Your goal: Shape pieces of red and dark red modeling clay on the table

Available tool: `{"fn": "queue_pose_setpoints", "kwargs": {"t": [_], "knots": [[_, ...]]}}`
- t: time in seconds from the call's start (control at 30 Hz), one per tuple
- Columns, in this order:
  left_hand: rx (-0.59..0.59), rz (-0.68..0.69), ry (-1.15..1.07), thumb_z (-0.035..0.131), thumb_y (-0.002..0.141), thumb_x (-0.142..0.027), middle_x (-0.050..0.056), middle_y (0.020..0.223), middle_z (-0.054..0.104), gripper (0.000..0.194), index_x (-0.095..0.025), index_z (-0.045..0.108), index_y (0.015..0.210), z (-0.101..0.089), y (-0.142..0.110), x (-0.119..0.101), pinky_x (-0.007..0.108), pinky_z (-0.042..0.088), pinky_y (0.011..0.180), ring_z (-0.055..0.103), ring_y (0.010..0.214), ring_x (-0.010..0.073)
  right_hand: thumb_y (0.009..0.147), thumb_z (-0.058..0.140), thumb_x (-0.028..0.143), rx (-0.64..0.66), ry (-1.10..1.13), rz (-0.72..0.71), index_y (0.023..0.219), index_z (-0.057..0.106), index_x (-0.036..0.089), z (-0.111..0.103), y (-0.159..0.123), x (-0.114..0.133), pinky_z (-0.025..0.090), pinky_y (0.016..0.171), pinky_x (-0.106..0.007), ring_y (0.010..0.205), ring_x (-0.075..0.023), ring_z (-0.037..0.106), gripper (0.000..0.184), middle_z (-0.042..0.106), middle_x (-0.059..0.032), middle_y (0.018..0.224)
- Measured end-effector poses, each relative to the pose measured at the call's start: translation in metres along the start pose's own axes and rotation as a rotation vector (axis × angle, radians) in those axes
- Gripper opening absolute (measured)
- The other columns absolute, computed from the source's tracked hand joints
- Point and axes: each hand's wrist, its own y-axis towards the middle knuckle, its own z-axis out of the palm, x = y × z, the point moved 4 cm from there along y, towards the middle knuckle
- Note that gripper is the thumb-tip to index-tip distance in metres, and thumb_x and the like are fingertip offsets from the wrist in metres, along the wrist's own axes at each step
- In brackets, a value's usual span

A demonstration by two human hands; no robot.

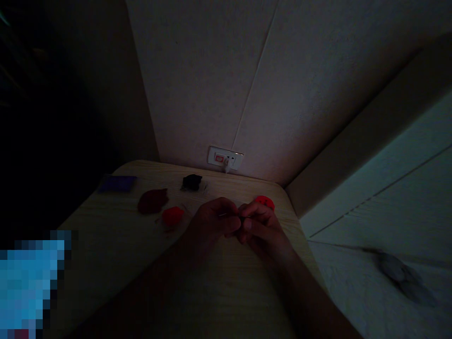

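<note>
Small dark piece (242, 220) between fingertips; left grip (216, 219), right grip (264, 227) pinched on it.

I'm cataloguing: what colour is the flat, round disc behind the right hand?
Bright red disc, in the head view.

"How's the light?"
"Dim; on my left everything fades to black."
"And ahead of you?"
"A pale wall (197, 84), with a thin seam (257, 70) slanting down to a socket plate (212, 155) that has a red switch (219, 158)."
"What else?"
"My wood-grained worktop (229, 273), rounded at its far corners, stands by that wall; a pale panel (388, 165) runs along my right."
</note>
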Motion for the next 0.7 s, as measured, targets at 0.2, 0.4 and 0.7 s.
{"fn": "queue_pose_setpoints", "kwargs": {"t": [0.2, 0.4, 0.7], "knots": [[-0.014, -0.015, 0.025, 0.088, 0.073, -0.035, -0.001, 0.067, 0.070, 0.034, -0.017, 0.063, 0.087, 0.0008, -0.0008, -0.0010, 0.024, 0.041, 0.056, 0.065, 0.058, 0.0137, 0.077, 0.089, 0.028, -0.002, 0.012, -0.013, 0.087, 0.077, 0.023, -0.0017, 0.0008, -0.0007, 0.051, 0.051, -0.020, 0.053, -0.0083, 0.065, 0.017, 0.073, 0.0035, 0.071], [-0.007, -0.003, 0.027, 0.090, 0.070, -0.036, -0.001, 0.064, 0.069, 0.036, -0.017, 0.063, 0.085, -0.0007, 0.0006, 0.0009, 0.024, 0.041, 0.055, 0.064, 0.056, 0.0135, 0.076, 0.090, 0.030, -0.016, -0.016, 0.001, 0.088, 0.076, 0.022, -0.0023, -0.0002, -0.0010, 0.053, 0.053, -0.021, 0.053, -0.0086, 0.064, 0.020, 0.073, 0.0037, 0.070], [-0.023, 0.000, 0.032, 0.089, 0.070, -0.038, -0.001, 0.064, 0.069, 0.036, -0.017, 0.063, 0.084, 0.0000, 0.0003, 0.0005, 0.025, 0.041, 0.055, 0.064, 0.055, 0.0135, 0.076, 0.090, 0.030, -0.002, -0.009, -0.013, 0.086, 0.077, 0.022, -0.0013, 0.0007, -0.0004, 0.051, 0.051, -0.021, 0.051, -0.0091, 0.064, 0.018, 0.073, 0.0033, 0.068]]}}
